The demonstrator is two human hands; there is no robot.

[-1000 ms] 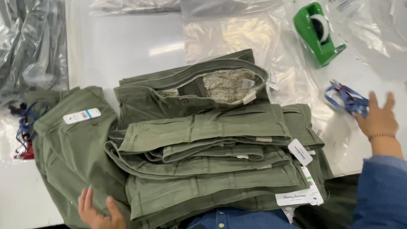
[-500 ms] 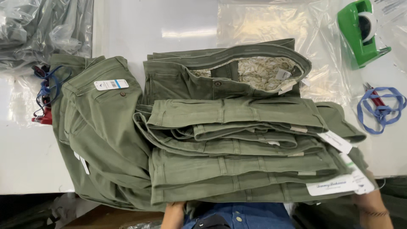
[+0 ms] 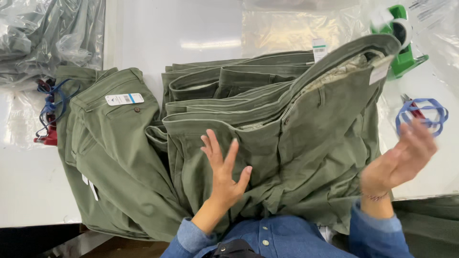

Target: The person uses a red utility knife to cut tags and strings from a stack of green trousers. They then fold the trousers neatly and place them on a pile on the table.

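Mid-fold: left hand [image 3: 224, 174] lies spread flat on the top trousers [image 3: 296, 143] at the worktop's [image 3: 191, 33] near edge; right hand [image 3: 399, 160] hovers open, empty. Smoothing seems due.

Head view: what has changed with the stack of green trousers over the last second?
The stack of green trousers now stands tipped up on its side. The left hand has come up flat against it; the right hand hangs open, holding nothing. The single trousers and tape dispenser stayed put.
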